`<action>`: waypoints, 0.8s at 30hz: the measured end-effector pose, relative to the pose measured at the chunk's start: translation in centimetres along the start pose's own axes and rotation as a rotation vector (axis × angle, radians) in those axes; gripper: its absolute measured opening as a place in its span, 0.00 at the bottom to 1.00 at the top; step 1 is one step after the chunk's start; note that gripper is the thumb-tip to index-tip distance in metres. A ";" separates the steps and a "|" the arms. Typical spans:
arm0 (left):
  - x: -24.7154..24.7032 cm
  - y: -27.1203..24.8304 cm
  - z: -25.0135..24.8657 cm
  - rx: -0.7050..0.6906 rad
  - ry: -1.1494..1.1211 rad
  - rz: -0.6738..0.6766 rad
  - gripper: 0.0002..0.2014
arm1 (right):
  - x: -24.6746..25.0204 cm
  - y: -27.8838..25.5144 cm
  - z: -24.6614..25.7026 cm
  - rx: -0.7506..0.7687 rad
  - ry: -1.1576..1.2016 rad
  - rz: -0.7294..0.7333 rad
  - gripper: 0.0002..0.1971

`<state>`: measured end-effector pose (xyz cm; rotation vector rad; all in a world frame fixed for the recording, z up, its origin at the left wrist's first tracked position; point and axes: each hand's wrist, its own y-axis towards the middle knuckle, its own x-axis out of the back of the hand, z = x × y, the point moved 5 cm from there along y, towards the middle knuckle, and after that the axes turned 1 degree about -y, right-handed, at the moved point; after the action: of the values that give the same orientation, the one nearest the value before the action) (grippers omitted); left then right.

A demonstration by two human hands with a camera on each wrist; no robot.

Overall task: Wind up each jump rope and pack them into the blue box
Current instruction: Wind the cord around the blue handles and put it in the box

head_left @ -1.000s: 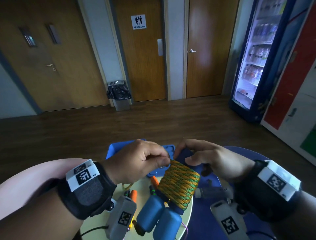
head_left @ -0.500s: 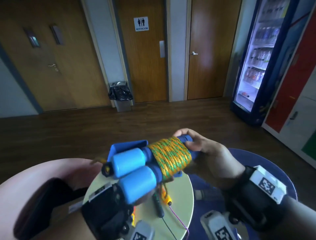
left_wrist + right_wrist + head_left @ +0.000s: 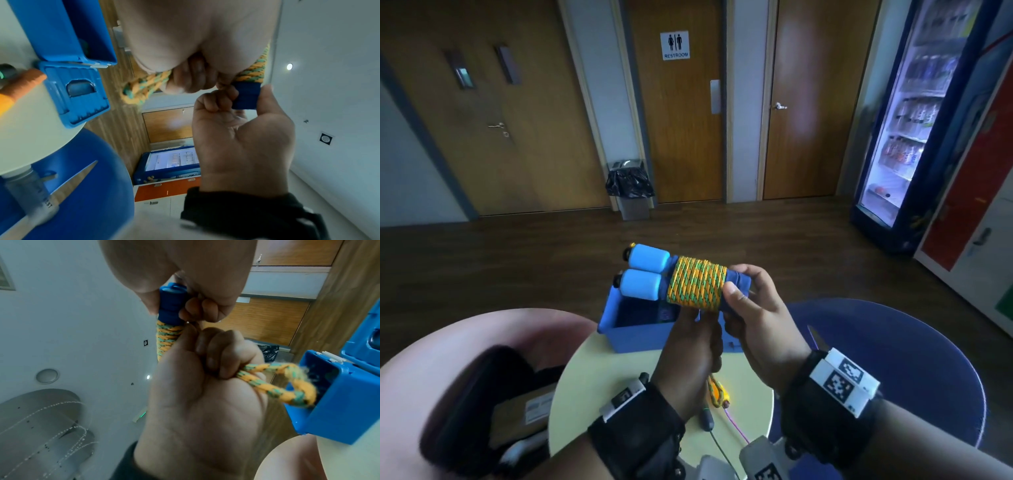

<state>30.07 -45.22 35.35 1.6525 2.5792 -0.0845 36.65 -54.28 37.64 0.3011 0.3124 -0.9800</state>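
Sitting on the round pale table (image 3: 619, 383), the blue box (image 3: 640, 337) has its lid (image 3: 76, 94) swung open and flat beside it. Up above the box, both hands have the wound jump rope (image 3: 697, 285) held in the air, lying crosswise, light blue handle grips (image 3: 643, 270) pointing away to the left. Right hand (image 3: 760, 318) is closed on the dark blue handle ends (image 3: 171, 303), thumb on top, fingers curled beneath. Left hand (image 3: 693, 346) comes up from below, fist clenched round a loose doubled loop of the orange-and-green cord (image 3: 287, 382) that sticks out of its grip, right next to the box wall in the right wrist view. Down on the table near the left wrist, another orange rope (image 3: 717, 394) lies in a small heap, with a dark handle (image 3: 707, 419) just beside it.
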 end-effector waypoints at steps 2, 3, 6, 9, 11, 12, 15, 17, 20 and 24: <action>0.2 -0.3 0.0 -0.020 0.072 -0.003 0.08 | -0.1 0.0 -0.2 0.007 -0.027 -0.005 0.11; 0.2 -0.4 -0.1 -0.027 0.123 -0.005 0.09 | -0.1 0.0 -0.1 0.018 -0.058 -0.022 0.11; -0.2 -0.6 0.4 -0.034 0.194 -0.010 0.10 | 0.2 0.3 0.0 0.052 -0.126 -0.101 0.11; -0.3 -0.9 1.2 0.039 0.226 0.061 0.13 | 1.5 0.8 -0.4 0.096 -0.267 -0.184 0.11; -0.4 -1.1 1.3 0.094 0.208 0.127 0.16 | 2.5 1.1 -0.7 0.165 -0.443 -0.210 0.12; -0.4 -1.0 1.2 0.112 0.193 0.147 0.16 | 2.9 1.1 -0.7 0.189 -0.529 -0.205 0.13; -0.1 -0.8 0.6 0.139 0.161 0.184 0.14 | 3.3 1.0 -0.6 0.223 -0.775 -0.125 0.15; 0.3 -0.6 0.2 0.150 0.191 0.216 0.14 | 2.9 0.5 -0.1 0.286 -0.984 -0.076 0.17; 1.0 0.0 -0.7 0.139 0.266 0.244 0.15 | 2.3 0.1 0.8 0.333 -1.147 -0.018 0.18; 2.1 1.3 -2.3 -0.191 0.833 0.293 0.16 | 1.9 0.3 1.3 0.205 -1.241 0.101 0.15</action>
<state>30.26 -42.56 37.43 2.3038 2.6306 1.0369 38.08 -56.04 38.18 -0.1414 -0.9265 -0.9346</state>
